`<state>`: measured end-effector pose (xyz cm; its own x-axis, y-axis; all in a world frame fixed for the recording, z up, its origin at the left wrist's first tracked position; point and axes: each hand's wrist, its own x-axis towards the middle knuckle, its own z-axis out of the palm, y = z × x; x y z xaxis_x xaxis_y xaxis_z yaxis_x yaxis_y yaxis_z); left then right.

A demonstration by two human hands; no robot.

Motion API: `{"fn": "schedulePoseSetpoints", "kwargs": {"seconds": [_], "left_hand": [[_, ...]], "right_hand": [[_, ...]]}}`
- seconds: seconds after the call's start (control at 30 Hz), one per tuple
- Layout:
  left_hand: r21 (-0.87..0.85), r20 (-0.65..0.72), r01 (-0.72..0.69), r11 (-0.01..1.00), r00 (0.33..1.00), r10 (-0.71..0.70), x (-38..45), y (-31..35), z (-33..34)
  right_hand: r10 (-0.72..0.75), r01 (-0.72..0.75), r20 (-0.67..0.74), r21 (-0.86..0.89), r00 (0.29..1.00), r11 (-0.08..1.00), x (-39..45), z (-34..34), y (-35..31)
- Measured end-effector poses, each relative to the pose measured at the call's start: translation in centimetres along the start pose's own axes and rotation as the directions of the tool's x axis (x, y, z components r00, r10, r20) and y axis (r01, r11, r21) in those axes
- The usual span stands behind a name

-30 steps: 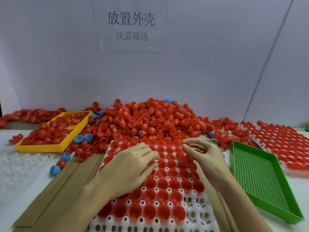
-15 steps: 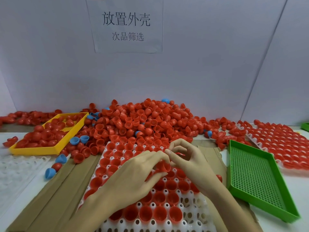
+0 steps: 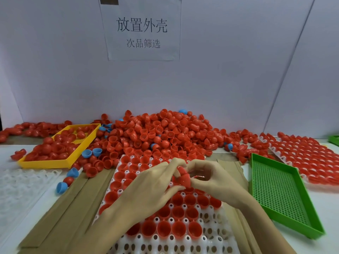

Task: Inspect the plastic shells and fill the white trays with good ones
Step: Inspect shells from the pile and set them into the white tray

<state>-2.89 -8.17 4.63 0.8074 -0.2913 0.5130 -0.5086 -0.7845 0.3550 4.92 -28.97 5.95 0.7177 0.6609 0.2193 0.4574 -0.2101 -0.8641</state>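
Red shell (image 3: 181,177) pinched btwn both hands, left (image 3: 156,187) & right (image 3: 212,178), over white tray (image 3: 183,241).

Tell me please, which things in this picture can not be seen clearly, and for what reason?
- Head view: red shell held between left hand and right hand; fingers cover much of it, so defects cannot be judged.
- White tray: hands and forearms hide the middle cells; the bottom edge cuts off its near rows.
- Second green tray: cut off by the right edge.
- Clear tray: blurred, cells hard to count.
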Motion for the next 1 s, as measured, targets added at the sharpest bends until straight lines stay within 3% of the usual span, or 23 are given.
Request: {"fn": "schedulePoseSetpoints", "kwargs": {"seconds": [0.13,0.23,0.33,0.47,0.7,0.87,1.0], "left_hand": [[-0.012,0.008,-0.005,1.000,1.000,0.005,0.1,0.1,-0.4],[0.028,-0.039,0.004,1.000,0.999,-0.003,0.3,-0.4,-1.2],[0.135,-0.022,-0.010,0.991,1.000,0.013,0.3,-0.9,-1.8],[0.191,-0.002,-0.025,0.981,1.000,0.025,0.1,-1.5,-1.8],[0.227,0.000,-0.013,0.974,1.000,0.013,0.0,-2.0,-1.9],[0.202,-0.020,-0.024,0.979,0.999,0.028,0.0,-2.5,-2.2],[0.206,-0.013,-0.018,0.978,1.000,0.021,0.0,-2.6,-2.8]], "right_hand": [[0.005,-0.017,-0.059,-0.208,0.998,0.978,-1.7,-1.1,-1.0],[0.079,-0.071,0.007,-0.370,0.997,0.926,-4.4,-1.8,-1.9],[0.183,-0.110,0.089,-0.526,0.979,0.843,-6.5,-1.9,-2.6],[0.255,-0.120,0.092,-0.698,0.963,0.706,-7.1,-0.7,-2.2],[0.336,-0.158,0.153,-0.659,0.929,0.735,-6.8,-0.2,-1.9],[0.335,-0.141,0.272,-0.548,0.902,0.825,-5.5,-2.7,-3.6],[0.322,-0.192,0.219,-0.462,0.921,0.866,-2.2,-5.8,-3.0]]}}
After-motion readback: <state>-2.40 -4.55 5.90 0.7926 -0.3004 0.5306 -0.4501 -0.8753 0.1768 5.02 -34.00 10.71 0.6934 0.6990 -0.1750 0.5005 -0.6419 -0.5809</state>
